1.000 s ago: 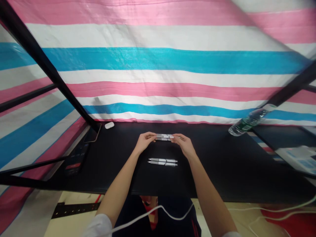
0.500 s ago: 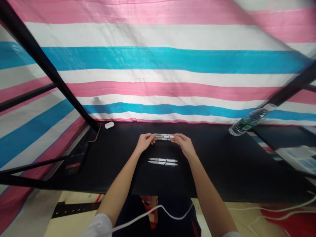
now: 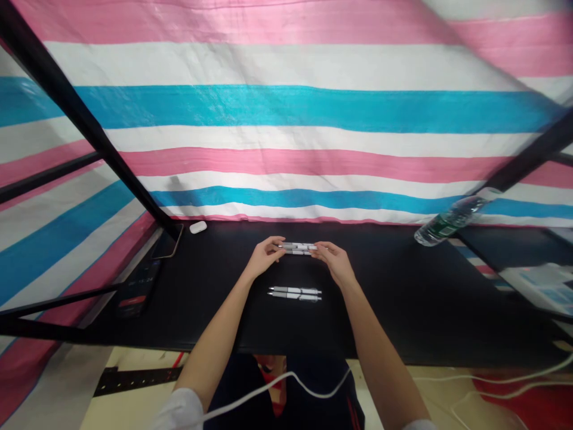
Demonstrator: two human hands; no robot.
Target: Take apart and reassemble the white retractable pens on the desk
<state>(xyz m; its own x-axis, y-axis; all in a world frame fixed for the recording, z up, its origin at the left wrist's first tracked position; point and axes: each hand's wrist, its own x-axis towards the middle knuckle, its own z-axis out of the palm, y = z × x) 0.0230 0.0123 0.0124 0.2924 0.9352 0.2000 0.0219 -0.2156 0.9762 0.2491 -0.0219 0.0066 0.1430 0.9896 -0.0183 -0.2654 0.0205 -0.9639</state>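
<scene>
1. White cable (image 3: 286, 382) loops across the lap, below the front edge of the desk (image 3: 403, 334). A forearm pulling back could snag it.
2. Two loose pens (image 3: 295, 293) lie side by side on the desk between the forearms, about midway from front edge to back edge. They are round, so a brushing wrist could roll them toward the front edge.
3. The left hand (image 3: 262, 260) and right hand (image 3: 335, 263) each pinch one end of the held pens (image 3: 299, 248), a second pair kept side by side, beyond the loose ones toward the back edge. I cannot tell whether this pair rests on the desk or hangs just above it. Only fingertips grip it, so uneven pressure could let one pen slip out or twist out of line.
4. A phone (image 3: 168, 242) and a small white case (image 3: 198, 227) sit at the back left corner, well apart from the hands, so there is little risk there.
5. A water bottle (image 3: 447, 222) looks tilted near the back right corner, and a jolt to the desk could tip it.
</scene>
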